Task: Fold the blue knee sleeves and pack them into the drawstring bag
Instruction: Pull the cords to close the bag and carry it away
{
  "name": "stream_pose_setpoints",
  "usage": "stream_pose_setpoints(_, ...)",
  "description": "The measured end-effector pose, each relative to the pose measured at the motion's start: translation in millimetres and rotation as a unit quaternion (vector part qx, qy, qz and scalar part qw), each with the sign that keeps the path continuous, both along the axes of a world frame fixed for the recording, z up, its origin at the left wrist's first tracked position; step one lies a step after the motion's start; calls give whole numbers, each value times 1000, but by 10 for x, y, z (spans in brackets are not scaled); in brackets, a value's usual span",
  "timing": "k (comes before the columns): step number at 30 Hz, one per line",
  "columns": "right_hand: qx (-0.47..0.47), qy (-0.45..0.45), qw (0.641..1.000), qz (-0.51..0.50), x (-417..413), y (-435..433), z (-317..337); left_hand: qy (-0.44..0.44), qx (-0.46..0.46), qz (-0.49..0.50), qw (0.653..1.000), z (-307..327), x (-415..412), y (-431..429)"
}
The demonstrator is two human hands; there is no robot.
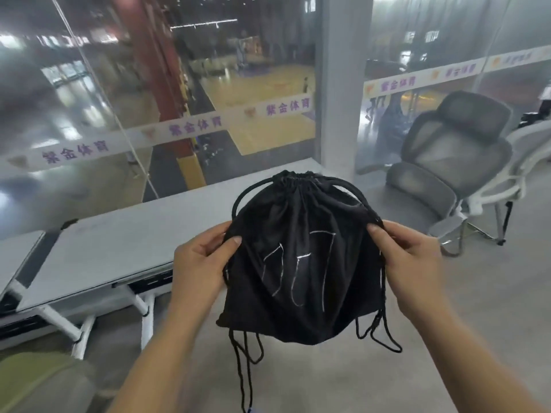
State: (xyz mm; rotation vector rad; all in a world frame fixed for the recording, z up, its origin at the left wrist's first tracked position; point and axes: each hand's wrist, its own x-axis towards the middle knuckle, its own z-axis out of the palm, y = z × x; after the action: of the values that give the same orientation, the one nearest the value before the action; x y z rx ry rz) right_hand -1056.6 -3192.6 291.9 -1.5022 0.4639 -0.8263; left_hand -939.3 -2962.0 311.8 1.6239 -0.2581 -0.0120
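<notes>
Hands, left (202, 263) and right (408, 260), pinch cinched drawstring bag (301, 263) aloft.

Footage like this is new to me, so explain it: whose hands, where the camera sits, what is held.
No machine here: the two grips are a person's bare hands, filmed by one camera worn on the head, looking forward and down. The left grip and right grip pinch the sides of a black cloth drawstring bag, held in the air with its mouth cinched shut. What is inside cannot be seen. Behind stand a pale grey desk and a grey mesh office chair.
</notes>
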Motion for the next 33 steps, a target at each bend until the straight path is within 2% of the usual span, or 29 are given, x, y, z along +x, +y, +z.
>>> stream_pose_setpoints(6,-41,-55,997,32,1676,-508,450,-88,-7,13,996,444,1454,-324)
stream_pose_setpoints(14,-79,-90,991,62,3659,-927,1203,-128,-32,29,991,1242,3155,-620)
stream_pose_setpoints(20,-75,-73,991,87,5023,-1290,1355,-127,-15,39,991,1453,4487,-981)
stream_pose_setpoints(26,-43,-19,989,137,6281,-1689,724,-79,37,71,994,816,5651,-1358)
stream_pose_setpoints(30,14,64,984,163,6905,-1950,-193,9,53,106,993,-101,6177,-1558)
stream_pose_setpoints(33,10,134,975,177,7148,-2079,-989,63,90,114,987,-870,6372,-1636)
